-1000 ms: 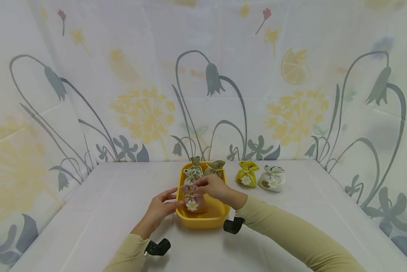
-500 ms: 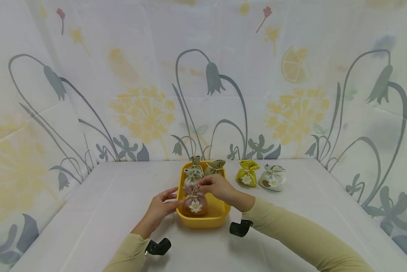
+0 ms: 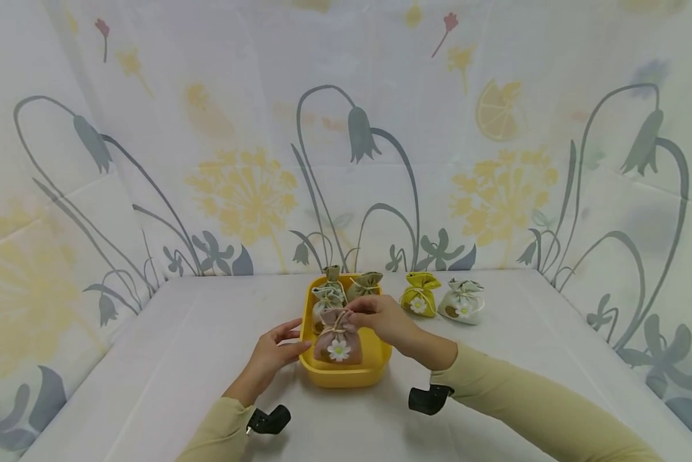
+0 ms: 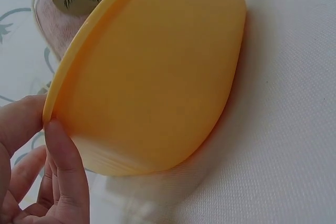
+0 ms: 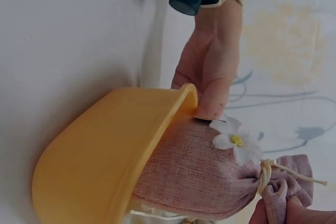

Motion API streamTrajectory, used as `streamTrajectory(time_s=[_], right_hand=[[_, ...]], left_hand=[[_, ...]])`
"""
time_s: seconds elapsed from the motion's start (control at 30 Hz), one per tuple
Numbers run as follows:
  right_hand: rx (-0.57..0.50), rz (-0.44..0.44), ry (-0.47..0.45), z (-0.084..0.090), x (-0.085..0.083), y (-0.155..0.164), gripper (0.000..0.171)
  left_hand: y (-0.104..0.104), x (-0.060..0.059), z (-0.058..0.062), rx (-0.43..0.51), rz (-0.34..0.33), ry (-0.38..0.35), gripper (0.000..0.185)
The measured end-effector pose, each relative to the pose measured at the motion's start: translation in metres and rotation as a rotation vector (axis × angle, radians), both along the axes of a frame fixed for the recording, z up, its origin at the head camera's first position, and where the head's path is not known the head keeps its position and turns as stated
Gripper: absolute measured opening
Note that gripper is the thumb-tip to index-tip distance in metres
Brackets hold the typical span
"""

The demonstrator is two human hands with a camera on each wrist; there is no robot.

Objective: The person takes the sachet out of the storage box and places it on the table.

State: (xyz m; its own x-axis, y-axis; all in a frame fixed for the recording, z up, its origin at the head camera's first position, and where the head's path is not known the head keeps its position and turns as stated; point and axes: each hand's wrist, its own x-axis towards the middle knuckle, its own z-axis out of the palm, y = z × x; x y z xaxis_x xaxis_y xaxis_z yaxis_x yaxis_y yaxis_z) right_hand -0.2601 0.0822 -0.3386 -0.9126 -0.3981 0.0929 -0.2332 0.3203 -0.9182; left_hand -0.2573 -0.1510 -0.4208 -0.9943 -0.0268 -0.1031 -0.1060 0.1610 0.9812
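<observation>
A yellow plastic tub (image 3: pixel 348 380) stands on the white table. My left hand (image 3: pixel 272 354) pinches its left rim, thumb on one side and fingers on the other, as the left wrist view shows. With thumb and fingertips my right hand (image 3: pixel 388 326) pinches the gathered neck of a pink drawstring pouch (image 5: pixel 197 169). The pouch carries a white daisy (image 5: pixel 236 140) and a tag with lettering on it. Its lower part lies inside the rim; whether it touches the tub's floor I cannot tell. Behind it in the tub sits a pale patterned pouch (image 3: pixel 327 296).
Two more pouches, an olive-brown one (image 3: pixel 333 274) and a greenish one (image 3: pixel 365 283), fill the tub's far end. Right of the tub, a yellow-green pouch (image 3: pixel 420 295) and a whitish pouch (image 3: pixel 463 301) stand on the table. A flower-printed cloth (image 3: pixel 346 192) hangs behind.
My right hand has drawn the pink pouch slightly to the right, and its daisy now faces forward more squarely. The left hand stays on the rim.
</observation>
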Motion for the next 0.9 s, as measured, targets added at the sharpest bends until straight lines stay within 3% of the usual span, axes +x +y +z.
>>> streamTrajectory(time_s=[0.4,0.9], right_hand=[[-0.058,-0.066,-0.034,0.016,0.019,0.023,0.018],[-0.115,-0.076,0.015,0.023,0.034,0.06,0.023]], left_hand=[[0.0,0.001,0.001,-0.009,0.006,0.003,0.054],[0.0,-0.001,-0.001,-0.013,0.012,-0.011,0.056]])
